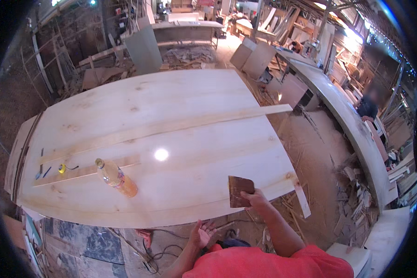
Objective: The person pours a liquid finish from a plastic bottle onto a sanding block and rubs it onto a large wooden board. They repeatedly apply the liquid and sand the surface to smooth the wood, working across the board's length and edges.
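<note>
My right hand [256,199] grips a flat brown rectangular piece, perhaps a spreader [241,191], by its right edge. Its left edge looks yellowish. It is over the near right part of a large pale wooden sheet [194,102]; whether it touches the surface I cannot tell. Just off the sheet's near edge is my left hand [201,234], palm up, fingers apart, with nothing in it. A clear plastic bottle [118,178], uncapped and partly filled with yellow-orange liquid, stands on the sheet left of centre.
A long wooden strip [185,124] and a shorter strip [83,173] lie across the sheet. Near its left end are a yellow tape measure [61,168] and a pen [47,172]. A red corded tool [145,236] lies below. Another person [368,109] is by the long bench [338,102] at right.
</note>
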Tool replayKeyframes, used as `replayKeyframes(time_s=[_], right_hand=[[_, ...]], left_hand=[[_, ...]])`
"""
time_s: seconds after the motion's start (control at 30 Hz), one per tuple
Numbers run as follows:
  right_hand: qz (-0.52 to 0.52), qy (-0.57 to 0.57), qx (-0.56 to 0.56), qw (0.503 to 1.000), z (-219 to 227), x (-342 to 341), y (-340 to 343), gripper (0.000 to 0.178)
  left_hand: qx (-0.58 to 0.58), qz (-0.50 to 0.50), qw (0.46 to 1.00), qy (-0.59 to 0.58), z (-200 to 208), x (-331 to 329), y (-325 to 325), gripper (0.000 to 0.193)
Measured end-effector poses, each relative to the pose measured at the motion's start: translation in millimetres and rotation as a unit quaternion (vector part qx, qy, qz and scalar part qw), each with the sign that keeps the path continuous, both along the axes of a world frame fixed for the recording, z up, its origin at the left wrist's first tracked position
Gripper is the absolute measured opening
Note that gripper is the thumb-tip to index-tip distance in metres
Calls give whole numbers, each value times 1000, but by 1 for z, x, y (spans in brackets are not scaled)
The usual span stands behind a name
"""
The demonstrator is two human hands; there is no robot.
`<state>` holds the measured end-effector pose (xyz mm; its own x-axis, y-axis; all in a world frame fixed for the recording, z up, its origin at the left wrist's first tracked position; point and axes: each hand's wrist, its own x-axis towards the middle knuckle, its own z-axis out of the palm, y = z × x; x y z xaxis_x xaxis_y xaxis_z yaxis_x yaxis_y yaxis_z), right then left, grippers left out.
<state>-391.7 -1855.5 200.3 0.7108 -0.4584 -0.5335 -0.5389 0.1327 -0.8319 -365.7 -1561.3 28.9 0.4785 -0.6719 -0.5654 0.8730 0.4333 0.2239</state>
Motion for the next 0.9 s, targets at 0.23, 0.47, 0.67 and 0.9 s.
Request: replayKeyframes(time_s=[0.23, 0.47, 0.67, 0.9], right_hand=[[-17, -99, 212, 972, -11, -47, -83, 40], [48, -132, 296, 945, 0, -55, -139, 41], [118, -111, 305, 939, 0, -58, -194, 41], [170, -98, 278, 940, -8, -54, -223, 44]], left_hand=[[21, 63, 998, -23, 19, -18, -18, 82], [61, 163, 981, -87, -6, -52, -55, 82], [99, 158, 982, -42, -4, -116, -94, 93], [83, 187, 978, -28, 4, -143, -117, 94]])
